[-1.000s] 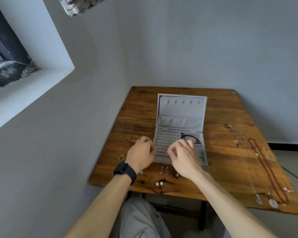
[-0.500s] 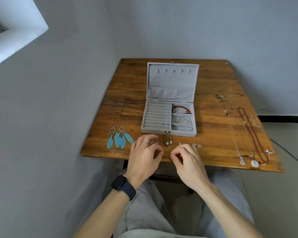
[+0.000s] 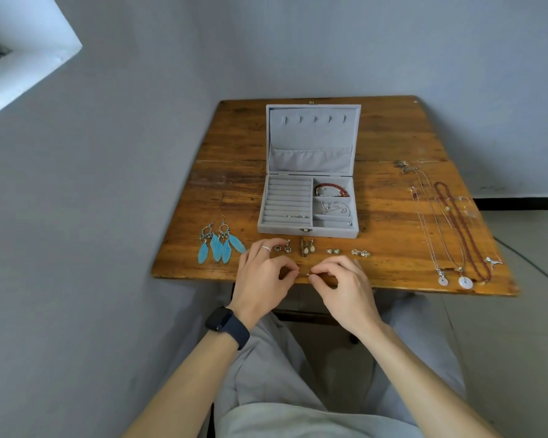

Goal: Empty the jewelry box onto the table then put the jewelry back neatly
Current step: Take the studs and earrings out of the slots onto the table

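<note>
Velvet jewelry box (image 3: pixel 307 231), worn plank table (image 3: pixel 234 172), tiny stud (image 3: pixel 308 273) in right grip (image 3: pixel 345 286)

Wall (image 3: pixel 298 42): grey, plain, two faces meeting in a corner | window recess (image 3: pixel 29 58): white, upper left | skirting (image 3: pixel 519 203): black, along wall foot, right | floor (image 3: pixel 519 311): pale tiles, right | cable (image 3: pixel 532 263): dark, thin, lying across floor | watch (image 3: pixel 227 325): black, on wrist | trousers (image 3: pixel 282 390): grey, lower centre.

Worn wooden table (image 3: pixel 234 172) against grey walls (image 3: pixel 329 42) (white window ledge (image 3: pixel 29 49) upper left).
</note>
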A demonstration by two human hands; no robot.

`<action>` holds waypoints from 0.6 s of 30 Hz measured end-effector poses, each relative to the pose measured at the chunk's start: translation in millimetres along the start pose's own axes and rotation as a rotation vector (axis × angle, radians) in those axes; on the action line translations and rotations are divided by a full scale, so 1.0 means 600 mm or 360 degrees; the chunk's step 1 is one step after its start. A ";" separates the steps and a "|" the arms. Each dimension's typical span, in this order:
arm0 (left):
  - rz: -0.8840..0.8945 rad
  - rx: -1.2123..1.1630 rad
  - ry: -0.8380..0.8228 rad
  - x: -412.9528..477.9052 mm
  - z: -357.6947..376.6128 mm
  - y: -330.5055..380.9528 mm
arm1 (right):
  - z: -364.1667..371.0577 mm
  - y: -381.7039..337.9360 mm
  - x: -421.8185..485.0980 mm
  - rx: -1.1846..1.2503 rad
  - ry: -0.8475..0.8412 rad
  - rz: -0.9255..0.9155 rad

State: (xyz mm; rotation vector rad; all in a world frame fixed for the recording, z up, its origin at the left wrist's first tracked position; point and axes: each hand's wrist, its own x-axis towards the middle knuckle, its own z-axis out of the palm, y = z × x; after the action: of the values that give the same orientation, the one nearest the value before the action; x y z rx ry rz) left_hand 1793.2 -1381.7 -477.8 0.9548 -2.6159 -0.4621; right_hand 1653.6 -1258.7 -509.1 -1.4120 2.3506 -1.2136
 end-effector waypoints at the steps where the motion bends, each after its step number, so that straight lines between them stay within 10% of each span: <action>1: 0.0001 0.0001 -0.0003 0.000 0.000 0.000 | 0.001 -0.002 0.001 -0.0017 -0.0002 0.0001; 18: 0.0029 0.0061 0.0010 0.005 0.000 -0.001 | 0.008 0.001 0.006 0.0031 0.0038 -0.0004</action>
State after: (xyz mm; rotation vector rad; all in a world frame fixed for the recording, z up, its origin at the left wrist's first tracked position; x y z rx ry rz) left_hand 1791.1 -1384.2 -477.6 0.9417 -2.6348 -0.4049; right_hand 1653.5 -1263.9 -511.7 -1.4027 2.3467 -1.2578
